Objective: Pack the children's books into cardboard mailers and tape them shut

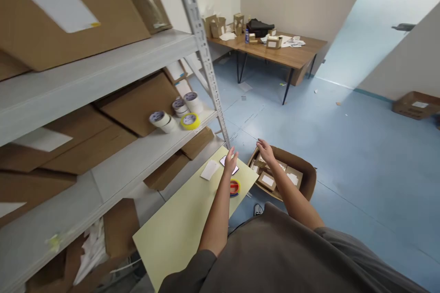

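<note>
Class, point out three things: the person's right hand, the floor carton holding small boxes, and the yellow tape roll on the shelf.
Right hand (pixel 266 150), head view: middle of the hand.
Floor carton (pixel 310 176), head view: inner right wall.
Yellow tape roll (pixel 192 126), head view: outer yellow side.

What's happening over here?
A person in a dark grey shirt holds out both hands, apparently empty. The left hand is at a flat, white-screened phone on a pale yellow tabletop; whether they touch is unclear. The right hand is raised near a large brown cardboard box holding smaller brown cardboard boxes.
</note>
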The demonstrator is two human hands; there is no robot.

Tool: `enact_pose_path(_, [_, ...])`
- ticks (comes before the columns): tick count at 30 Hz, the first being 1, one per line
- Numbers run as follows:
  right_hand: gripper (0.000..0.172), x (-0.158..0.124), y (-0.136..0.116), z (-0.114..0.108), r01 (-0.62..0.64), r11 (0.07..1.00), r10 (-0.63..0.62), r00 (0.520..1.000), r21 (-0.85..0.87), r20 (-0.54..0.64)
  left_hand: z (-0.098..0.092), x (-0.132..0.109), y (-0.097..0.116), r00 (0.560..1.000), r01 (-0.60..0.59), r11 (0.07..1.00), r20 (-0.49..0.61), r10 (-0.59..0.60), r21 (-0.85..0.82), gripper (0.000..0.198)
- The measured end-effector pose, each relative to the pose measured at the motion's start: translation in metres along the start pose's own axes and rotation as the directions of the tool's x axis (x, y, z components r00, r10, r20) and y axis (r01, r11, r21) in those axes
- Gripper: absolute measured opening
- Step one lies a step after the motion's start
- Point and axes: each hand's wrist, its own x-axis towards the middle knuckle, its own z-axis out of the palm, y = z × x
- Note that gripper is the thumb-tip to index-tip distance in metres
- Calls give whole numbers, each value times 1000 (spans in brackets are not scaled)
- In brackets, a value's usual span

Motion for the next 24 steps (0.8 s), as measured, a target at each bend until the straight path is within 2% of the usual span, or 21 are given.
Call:
enact_pose_path(3, [52,-22,-18,51,78,997,-75,992,-24,97,-51,-26,-1,997,-23,1000,-68,24,6,57])
enact_pose_path(7, [48,-63,-40,122,133,988,-113,968,-76,225,-123,-67,-8,987,-35,999,-160,33,-7,56])
enact_pose_path(11, [49,-112,-55,192,222,965,-162,926,-143,342,-192,-114,-21,973,-40,998,-227,31,-38,57])
enact_pose_path(14, [50,-149,-63,234,337,924,-241,880,-182,409,-239,-148,-33,958,-35,999,-286,22,-41,56])
enact_pose_path(17, [51,-178,-70,261,422,885,-298,836,-195,461,-278,-175,-44,936,7,999,-351,-22,-46,57])
enact_pose_path(19, [52,-191,-73,269,439,872,-301,829,-215,471,-294,-187,-51,924,21,998,-381,-40,-54,57])
enact_pose_path(21, [53,-198,-70,270,437,866,-286,832,-244,475,-302,-194,-59,914,28,998,-401,-51,-63,58])
enact_pose_path(24, [54,-199,-53,260,407,864,-235,847,-297,477,-298,-200,-73,907,45,996,-415,-73,-79,59])
